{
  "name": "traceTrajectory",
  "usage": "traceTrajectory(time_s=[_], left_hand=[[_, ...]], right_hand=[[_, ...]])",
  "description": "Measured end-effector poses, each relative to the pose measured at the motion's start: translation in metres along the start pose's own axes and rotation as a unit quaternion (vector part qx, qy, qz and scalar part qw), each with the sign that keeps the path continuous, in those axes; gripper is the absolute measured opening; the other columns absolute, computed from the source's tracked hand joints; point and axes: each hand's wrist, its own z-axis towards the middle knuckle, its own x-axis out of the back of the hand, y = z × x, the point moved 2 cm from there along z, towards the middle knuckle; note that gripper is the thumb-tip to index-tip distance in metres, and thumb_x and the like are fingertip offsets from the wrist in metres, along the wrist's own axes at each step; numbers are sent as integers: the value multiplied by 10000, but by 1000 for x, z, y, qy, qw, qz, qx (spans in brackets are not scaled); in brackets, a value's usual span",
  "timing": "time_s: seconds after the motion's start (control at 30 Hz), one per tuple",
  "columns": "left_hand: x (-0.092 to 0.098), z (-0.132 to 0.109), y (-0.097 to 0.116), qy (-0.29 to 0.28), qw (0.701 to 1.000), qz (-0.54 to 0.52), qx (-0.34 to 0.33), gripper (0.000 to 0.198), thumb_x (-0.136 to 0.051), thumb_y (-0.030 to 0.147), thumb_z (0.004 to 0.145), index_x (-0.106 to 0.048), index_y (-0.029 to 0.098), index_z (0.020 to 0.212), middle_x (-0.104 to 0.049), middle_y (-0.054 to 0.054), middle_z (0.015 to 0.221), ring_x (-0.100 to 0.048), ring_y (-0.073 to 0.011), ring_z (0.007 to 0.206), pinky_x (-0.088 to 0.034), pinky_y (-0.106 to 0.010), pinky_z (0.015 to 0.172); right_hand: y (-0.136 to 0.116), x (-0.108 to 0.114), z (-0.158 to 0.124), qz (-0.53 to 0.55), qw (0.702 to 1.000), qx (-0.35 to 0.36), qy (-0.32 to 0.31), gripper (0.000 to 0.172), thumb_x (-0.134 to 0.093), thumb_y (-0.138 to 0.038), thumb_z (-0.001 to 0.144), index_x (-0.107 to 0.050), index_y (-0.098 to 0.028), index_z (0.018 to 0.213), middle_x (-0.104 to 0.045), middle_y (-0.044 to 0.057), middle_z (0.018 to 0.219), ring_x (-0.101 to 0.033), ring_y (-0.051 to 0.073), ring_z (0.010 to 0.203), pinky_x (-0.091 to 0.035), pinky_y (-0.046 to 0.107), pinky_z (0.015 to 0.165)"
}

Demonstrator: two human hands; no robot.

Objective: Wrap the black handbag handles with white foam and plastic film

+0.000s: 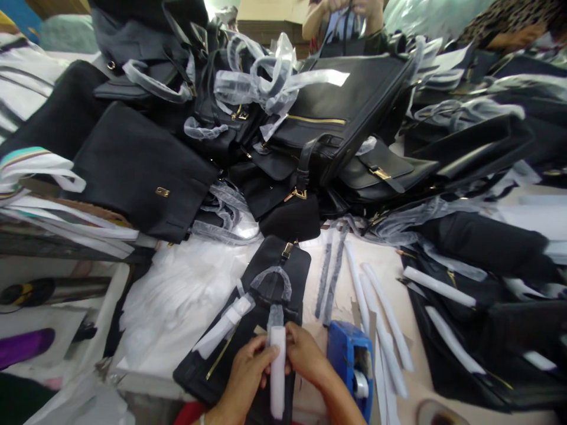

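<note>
Left hand [245, 376] has its fingers curled, pinching the foam strip [277, 378] from one side. Right hand [306, 354] is closed on the other side. The strip's long axis runs straight away from the person, its far end toward the black bag [261, 280] lying flat beneath it. Tape dispenser [348, 354], blue, is just beside the right hand. Gold plate [162, 192] on a piled bag is too small to read.
</note>
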Motion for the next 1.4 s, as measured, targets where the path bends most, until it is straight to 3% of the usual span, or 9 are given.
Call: traceTrajectory(time_s=[0.23,0.4,0.6,0.87,0.93,1.03,1.13,1.23,1.4], left_hand=[[0,3,-1,8,1000,23,-4,416,-650,500,776,-692,133,967,-504,15,559,-430,-126,483,-315,-224,439],[0,3,-1,15,999,28,-5,414,-656,492,756,-685,126,948,-468,39,536,-402,-110,478,-282,-209,441],[-2,4,-2,10,1000,9,-9,426,-644,497,764,-681,123,964,-530,14,584,-422,-114,492,-291,-212,443],[-2,4,-1,11,1000,18,-8,400,-643,480,759,-685,122,933,-488,31,547,-417,-118,489,-286,-221,455],[-3,4,1,19,1000,20,-6,387,-649,478,746,-683,122,894,-477,33,528,-415,-119,484,-280,-223,455],[-3,3,4,24,1000,7,-11,343,-660,457,742,-679,133,855,-533,9,577,-442,-122,515,-292,-221,470],[-4,2,3,17,1000,-2,-17,304,-655,438,768,-684,145,847,-570,-4,632,-456,-123,550,-316,-217,493],[-3,2,1,13,999,4,-32,285,-640,418,789,-687,144,848,-565,1,640,-453,-121,557,-334,-219,509],[-2,4,-1,-3,999,-4,-35,314,-624,438,806,-676,134,866,-534,16,620,-432,-115,535,-317,-223,494]], right_hand=[[-15,7,-5,-189,982,-2,-17,284,-374,-150,844,-561,-210,1048,-691,12,692,-624,151,466,-421,210,435],[-18,15,-5,-277,957,79,42,234,-427,-75,792,-544,-164,974,-702,92,857,-678,199,807,-469,258,678],[-10,18,-8,-102,992,49,-62,227,-343,-129,856,-538,-176,965,-632,5,690,-598,138,541,-445,215,499],[-36,17,-6,-267,963,38,15,309,-400,-143,836,-661,-234,975,-614,-14,562,-609,154,504,-428,235,568],[-33,17,-6,-284,957,54,18,299,-395,-143,843,-645,-219,988,-659,18,653,-643,175,610,-439,251,619],[-25,20,-7,-253,961,113,-7,288,-413,-87,799,-601,-177,997,-678,64,839,-644,195,820,-448,270,722],[-20,24,-10,-162,978,114,-69,247,-415,-115,835,-593,-172,997,-630,34,832,-599,161,755,-446,255,674],[-21,30,-14,-60,986,73,-138,230,-443,-303,926,-614,-174,1010,-577,-2,755,-526,118,611,-400,225,553],[-28,36,-20,11,978,61,-199,461,-488,-579,914,-643,-161,1032,-524,-25,680,-444,87,571,-342,208,529]])
